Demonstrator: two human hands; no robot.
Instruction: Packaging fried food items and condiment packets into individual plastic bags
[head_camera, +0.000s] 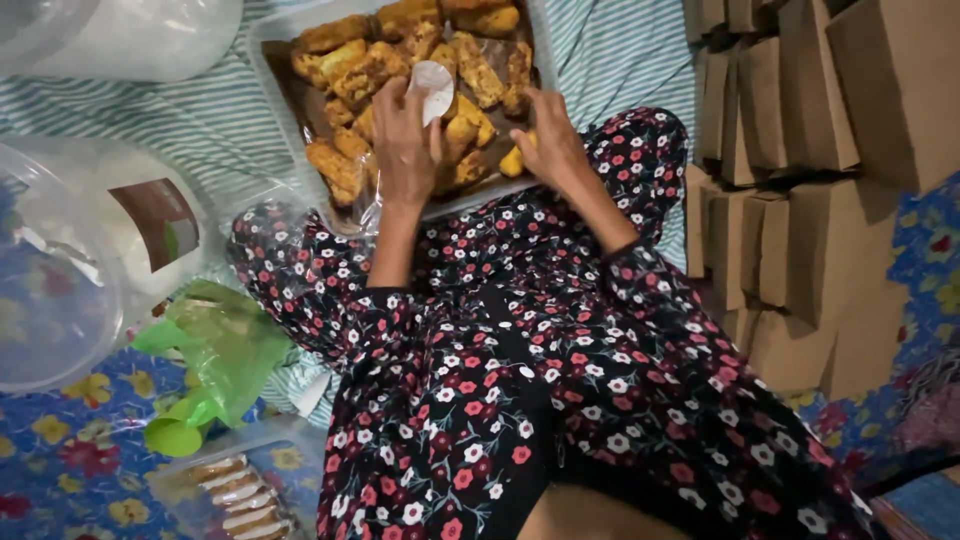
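Looking down through the head camera, I see my left hand (405, 135) resting over a tray (275, 75) of golden-brown fried pieces (360, 65), its fingers curled around a small white paper cup (436, 85) that it holds against the pile. My right hand (550, 140) sits at the near right edge of the same tray, fingers bent and pinching one yellow-brown fried piece (513, 160) at the rim. I judge the step in hand to be picking a piece out of the pile while the cup is kept ready beside it; the next move calls for a light lift so the crust does not crumble, and a steady cup. The pieces look crisp, uneven and chunky, heaped on a clear plastic liner. The tray rests partly on my lap, against the dark floral dress (540, 380), over a green-and-white striped cloth (200, 120). Brown cardboard boxes (790, 150) stand stacked on the right, and a crumpled green plastic bag (215, 355) lies on the left.
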